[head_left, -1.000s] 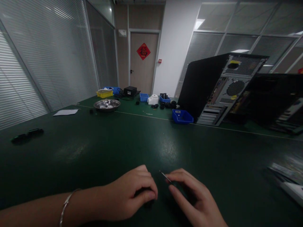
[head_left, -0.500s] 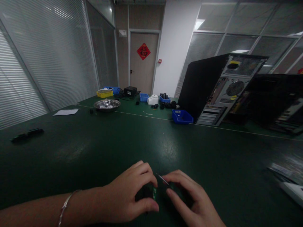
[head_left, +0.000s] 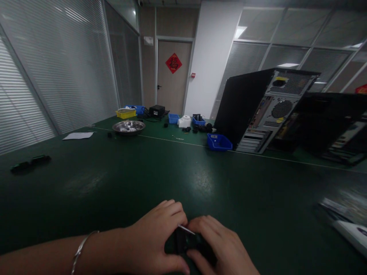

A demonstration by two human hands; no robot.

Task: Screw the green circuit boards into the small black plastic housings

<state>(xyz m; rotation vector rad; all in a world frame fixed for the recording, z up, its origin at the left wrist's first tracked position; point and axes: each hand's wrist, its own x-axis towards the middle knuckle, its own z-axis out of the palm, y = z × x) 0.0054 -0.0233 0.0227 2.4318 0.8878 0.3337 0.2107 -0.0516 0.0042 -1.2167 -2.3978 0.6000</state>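
At the lower middle, my left hand (head_left: 160,236) curls its fingers and thumb round a small dark block (head_left: 180,241), whose kind I cannot make out. Close against it on the right, my right hand (head_left: 220,242) is closed on a tool with a thin metal shaft (head_left: 186,229). The shaft points left over the dark block and its tip reaches my left fingers. Most of the tool's grip is hidden inside my right hand. A silver bracelet (head_left: 79,250) circles my left wrist.
A green table (head_left: 137,164) spreads around my hands. Two dark pieces (head_left: 31,163) lie at left. A metal bowl (head_left: 129,127), a white paper (head_left: 78,135) and a blue bin (head_left: 219,142) stand farther back. A computer case (head_left: 243,103) rises at right.
My right hand has moved left, bringing the tool's shaft over the dark block and up against my left hand. The gap between the two hands has closed.
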